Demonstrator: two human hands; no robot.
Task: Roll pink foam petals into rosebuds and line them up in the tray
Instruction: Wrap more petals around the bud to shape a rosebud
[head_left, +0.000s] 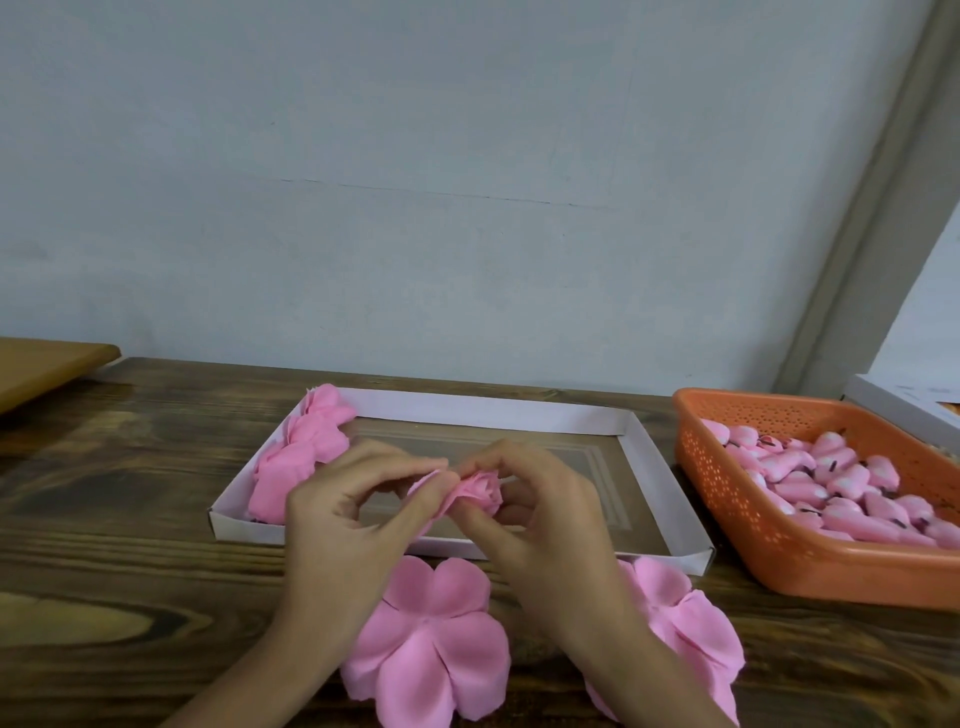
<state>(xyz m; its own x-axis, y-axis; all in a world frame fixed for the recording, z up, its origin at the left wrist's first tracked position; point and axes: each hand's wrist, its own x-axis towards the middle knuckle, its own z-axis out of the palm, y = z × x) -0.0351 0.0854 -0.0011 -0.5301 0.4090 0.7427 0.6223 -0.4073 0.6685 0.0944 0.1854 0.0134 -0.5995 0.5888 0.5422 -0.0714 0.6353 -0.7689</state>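
Observation:
Both hands meet over the front of the white cardboard tray (639, 447). My right hand (540, 525) pinches a partly rolled pink rosebud (480, 491) between thumb and fingers. My left hand (353, 509) pinches a loose outer petal of that same bud from the left. Several finished pink rosebuds (298, 457) stand in a line along the tray's left wall. Two flat stacks of pink foam petals lie on the table in front of the tray, one in the middle (431, 644) and one at the right (691, 629), partly hidden by my wrists.
An orange perforated basket (737, 499) with several small pink bud cores stands to the right of the tray. A white box corner (904, 410) shows behind it. A light wooden board (47, 364) lies at the far left. A wall closes off the dark wooden table (130, 493) behind.

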